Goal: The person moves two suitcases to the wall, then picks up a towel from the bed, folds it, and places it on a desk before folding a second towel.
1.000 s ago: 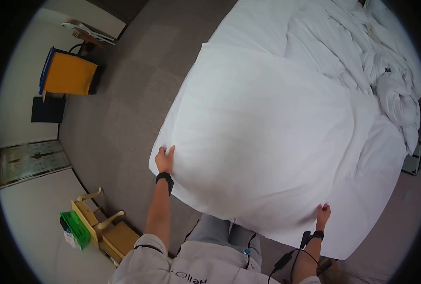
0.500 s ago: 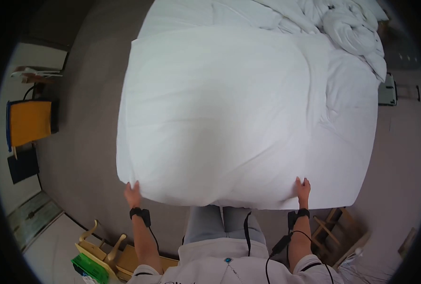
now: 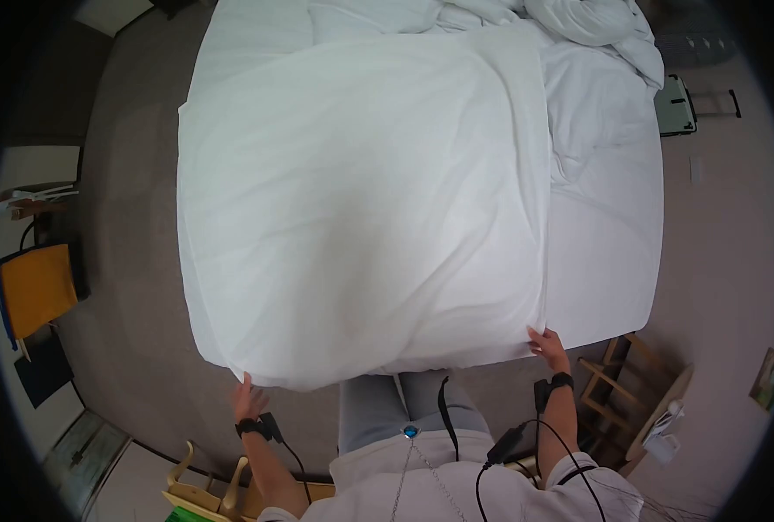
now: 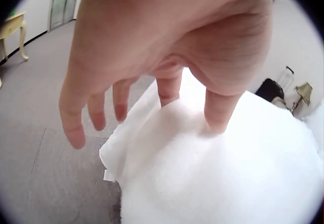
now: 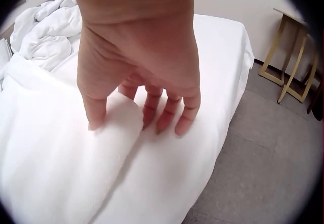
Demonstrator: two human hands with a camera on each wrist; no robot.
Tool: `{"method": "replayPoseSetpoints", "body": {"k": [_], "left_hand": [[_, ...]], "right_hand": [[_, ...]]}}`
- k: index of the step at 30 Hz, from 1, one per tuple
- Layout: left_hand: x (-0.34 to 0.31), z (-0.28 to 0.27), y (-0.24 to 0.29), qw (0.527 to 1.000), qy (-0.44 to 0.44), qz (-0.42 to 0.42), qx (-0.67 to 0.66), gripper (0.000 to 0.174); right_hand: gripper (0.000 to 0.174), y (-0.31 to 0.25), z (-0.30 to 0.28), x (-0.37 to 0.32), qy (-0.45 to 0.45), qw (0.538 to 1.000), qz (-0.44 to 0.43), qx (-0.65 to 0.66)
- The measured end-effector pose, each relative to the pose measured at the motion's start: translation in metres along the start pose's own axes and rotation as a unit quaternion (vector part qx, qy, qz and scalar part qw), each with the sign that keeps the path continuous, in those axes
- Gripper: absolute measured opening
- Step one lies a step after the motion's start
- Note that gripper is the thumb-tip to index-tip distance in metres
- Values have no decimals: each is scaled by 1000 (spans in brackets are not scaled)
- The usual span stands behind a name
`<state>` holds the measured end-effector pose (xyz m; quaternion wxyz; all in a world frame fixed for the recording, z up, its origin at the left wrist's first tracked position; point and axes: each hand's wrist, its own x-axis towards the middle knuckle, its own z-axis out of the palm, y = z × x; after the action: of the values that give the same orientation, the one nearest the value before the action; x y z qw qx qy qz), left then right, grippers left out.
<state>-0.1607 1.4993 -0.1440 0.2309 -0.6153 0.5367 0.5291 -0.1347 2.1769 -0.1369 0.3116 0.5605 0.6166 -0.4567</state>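
Observation:
A large white sheet (image 3: 361,200) lies over the near part of a bed with white bedding. At its near left corner, my left hand (image 3: 249,402) pinches the edge between thumb and index finger. The left wrist view shows the sheet (image 4: 172,158) bunched between those two, the other fingers hanging loose over the floor side. My right hand (image 3: 550,348) pinches the near right corner. In the right wrist view the thumb and index finger hold the sheet's rounded fold (image 5: 119,118), while the remaining fingers reach down to the bed's white cover (image 5: 177,176).
Crumpled white bedding (image 3: 578,19) is heaped at the far right of the bed. A wooden folding stand (image 3: 617,383) is by the near right corner, and a suitcase (image 3: 676,106) beyond the right side. An orange-covered chair (image 3: 39,287) stands left; a yellow wooden table (image 3: 200,496) lies behind my left arm.
My view has swung round to face the bed squarely. My left hand has drawn its corner nearer the bed's near edge, and the right hand now holds the sheet's right edge.

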Motion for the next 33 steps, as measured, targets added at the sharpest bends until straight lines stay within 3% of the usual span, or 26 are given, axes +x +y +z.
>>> {"method": "replayPoseSetpoints", "body": {"k": [1, 2, 5, 8, 11, 14, 17, 18, 21, 24, 26, 30, 33], "left_hand": [[3, -5, -5, 997, -49, -24, -49, 63], [2, -4, -6, 993, -39, -47, -97, 59], [15, -8, -17, 974, -101, 67, -192, 51], [-2, -9, -6, 967, 61, 160, -188, 34], [6, -34, -8, 944, 157, 244, -155, 24], [13, -56, -2, 901, 305, 305, 42, 36], [9, -59, 3, 815, 406, 341, 233, 46], [4, -60, 8, 778, 432, 350, 294, 49], [-19, -56, 13, 719, 418, 350, 431, 53], [-2, -64, -7, 717, 422, 320, 453, 52], [6, -61, -11, 728, 406, 289, 471, 48], [15, -53, 1, 781, 309, 216, 497, 32], [18, -30, 18, 729, 301, 424, 446, 33]], "right_hand": [[38, -4, 0, -9, -28, 998, 34, 55], [37, -7, 0, -14, -56, 990, 68, 109], [26, 1, -3, -12, -71, 966, 44, 245], [20, 16, -8, -2, -2, 951, -95, 294], [19, 19, -7, -9, 52, 936, -153, 314], [11, 19, -8, -17, 115, 946, -156, 260], [25, 28, -26, -11, 150, 970, -192, -17], [29, 27, -27, -11, 177, 960, -214, -40], [39, 27, -26, -13, 228, 937, -253, -79], [43, 35, -25, -13, 230, 940, -240, -78], [44, 35, -23, -13, 237, 939, -231, -95], [25, 32, -29, -15, 177, 952, -209, -135], [19, 40, -36, 6, 140, 949, -233, -163]]}}
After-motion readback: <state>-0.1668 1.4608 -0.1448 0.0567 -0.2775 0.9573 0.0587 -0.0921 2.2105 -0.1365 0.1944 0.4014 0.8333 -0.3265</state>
